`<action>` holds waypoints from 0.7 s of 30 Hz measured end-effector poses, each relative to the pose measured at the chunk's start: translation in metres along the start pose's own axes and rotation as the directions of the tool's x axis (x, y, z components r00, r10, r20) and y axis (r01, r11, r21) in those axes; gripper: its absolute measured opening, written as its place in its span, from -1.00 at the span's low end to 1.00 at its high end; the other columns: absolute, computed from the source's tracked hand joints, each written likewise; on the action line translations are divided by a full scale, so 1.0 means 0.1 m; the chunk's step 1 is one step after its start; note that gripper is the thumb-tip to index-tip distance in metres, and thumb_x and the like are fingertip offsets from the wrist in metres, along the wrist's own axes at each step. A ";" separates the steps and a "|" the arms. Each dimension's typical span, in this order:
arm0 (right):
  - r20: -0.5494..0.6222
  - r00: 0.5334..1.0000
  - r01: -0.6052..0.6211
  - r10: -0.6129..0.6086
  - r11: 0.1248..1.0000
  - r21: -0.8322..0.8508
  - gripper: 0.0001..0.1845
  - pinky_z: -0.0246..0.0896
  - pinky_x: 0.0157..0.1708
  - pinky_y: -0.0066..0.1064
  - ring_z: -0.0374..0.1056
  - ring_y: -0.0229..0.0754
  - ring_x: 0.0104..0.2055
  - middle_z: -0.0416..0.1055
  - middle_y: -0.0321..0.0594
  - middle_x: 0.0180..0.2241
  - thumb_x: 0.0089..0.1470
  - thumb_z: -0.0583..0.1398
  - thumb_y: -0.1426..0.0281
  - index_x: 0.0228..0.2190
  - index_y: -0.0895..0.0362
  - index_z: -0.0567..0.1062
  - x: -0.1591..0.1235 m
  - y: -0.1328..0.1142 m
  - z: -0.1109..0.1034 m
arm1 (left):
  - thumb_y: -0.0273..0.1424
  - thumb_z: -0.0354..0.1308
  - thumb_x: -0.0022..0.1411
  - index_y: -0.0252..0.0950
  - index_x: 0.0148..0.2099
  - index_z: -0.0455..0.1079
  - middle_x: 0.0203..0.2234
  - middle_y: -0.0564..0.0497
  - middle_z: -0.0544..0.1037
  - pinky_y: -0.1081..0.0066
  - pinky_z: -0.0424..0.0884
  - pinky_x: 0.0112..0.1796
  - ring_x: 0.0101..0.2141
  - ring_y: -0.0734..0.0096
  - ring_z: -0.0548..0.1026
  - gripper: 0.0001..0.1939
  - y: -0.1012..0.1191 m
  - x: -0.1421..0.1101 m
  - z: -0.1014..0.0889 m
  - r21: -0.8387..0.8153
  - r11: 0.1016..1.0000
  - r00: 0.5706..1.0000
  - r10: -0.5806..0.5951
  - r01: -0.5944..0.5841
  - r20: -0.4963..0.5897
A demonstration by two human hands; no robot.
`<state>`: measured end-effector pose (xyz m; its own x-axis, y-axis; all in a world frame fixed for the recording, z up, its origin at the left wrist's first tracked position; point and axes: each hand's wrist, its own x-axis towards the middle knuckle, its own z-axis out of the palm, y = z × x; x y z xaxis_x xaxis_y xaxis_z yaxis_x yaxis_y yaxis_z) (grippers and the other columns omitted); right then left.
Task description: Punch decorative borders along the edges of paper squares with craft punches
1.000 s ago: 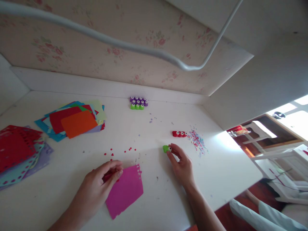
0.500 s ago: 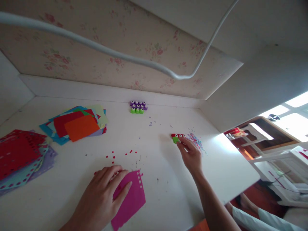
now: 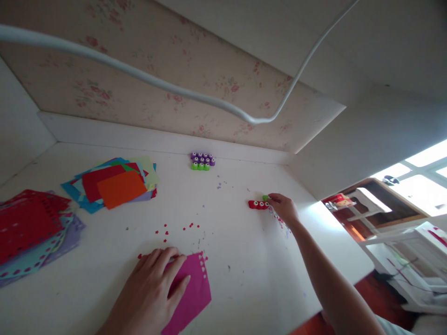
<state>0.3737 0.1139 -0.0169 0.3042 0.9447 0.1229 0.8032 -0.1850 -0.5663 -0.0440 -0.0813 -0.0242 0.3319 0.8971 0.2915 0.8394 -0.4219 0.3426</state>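
Observation:
My left hand (image 3: pixel 153 284) lies flat with spread fingers on a magenta paper sheet (image 3: pixel 193 293) near the front of the white table (image 3: pixel 226 232). That sheet has a row of punched holes along its far edge. My right hand (image 3: pixel 284 208) reaches far to the right and pinches a small green punch (image 3: pixel 266 197), holding it just behind a row of red punches (image 3: pixel 259 204). Under the right wrist lies a patch of mixed paper confetti (image 3: pixel 281 221).
A cluster of purple and green punches (image 3: pixel 201 161) stands by the back wall. A stack of coloured sheets (image 3: pixel 115 184) lies at back left, punched red and teal sheets (image 3: pixel 28 228) at far left. Small red cut-outs (image 3: pixel 174 229) are scattered mid-table. A white cable (image 3: pixel 174 88) hangs overhead.
My right hand carried the green punch from mid-table away and to the right, up to the red punches. My left hand went from pinching at the magenta sheet to lying flat on it.

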 end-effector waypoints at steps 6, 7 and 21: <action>-0.052 0.998 0.028 -0.027 0.999 0.022 -0.60 0.34 -0.21 -0.25 0.50 -0.02 -0.21 0.61 -0.13 -0.26 0.00 0.19 0.16 -0.20 0.10 0.63 0.00 -0.06 -0.10 | -0.35 0.15 0.25 -0.10 -0.04 0.40 -0.16 0.02 0.51 0.17 0.29 -0.15 -0.18 0.17 0.46 -0.78 -0.01 0.01 0.00 -0.004 1.000 1.000 -0.003 0.003 -0.002; -0.072 0.997 0.041 -0.039 0.999 0.029 -0.58 0.34 -0.20 -0.24 0.50 -0.01 -0.19 0.60 -0.10 -0.23 0.02 0.17 0.16 -0.16 0.11 0.61 0.00 -0.10 -0.12 | -0.35 0.14 0.25 -0.10 -0.04 0.40 -0.16 0.02 0.51 0.17 0.29 -0.15 -0.18 0.17 0.46 -0.78 -0.01 0.01 0.01 -0.003 1.000 1.000 -0.005 0.005 -0.004; 0.223 0.810 0.536 -0.542 0.839 0.091 -0.64 0.35 -0.02 -0.36 0.48 -0.19 -0.10 0.51 -0.24 -0.03 0.12 0.13 0.45 -0.06 0.00 0.53 -0.05 -1.54 0.93 | -0.43 0.20 0.23 -0.13 0.08 0.39 -0.04 -0.02 0.51 0.16 0.36 -0.03 -0.07 0.18 0.45 -0.64 -0.10 -0.04 0.13 -0.068 0.997 1.000 -0.026 0.025 -0.010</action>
<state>0.2013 0.1624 -0.0060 -0.3031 0.9261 0.2246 0.7903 0.3760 -0.4837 -0.0480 -0.0794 -0.0402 0.3056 0.9066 0.2911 0.8164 -0.4068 0.4099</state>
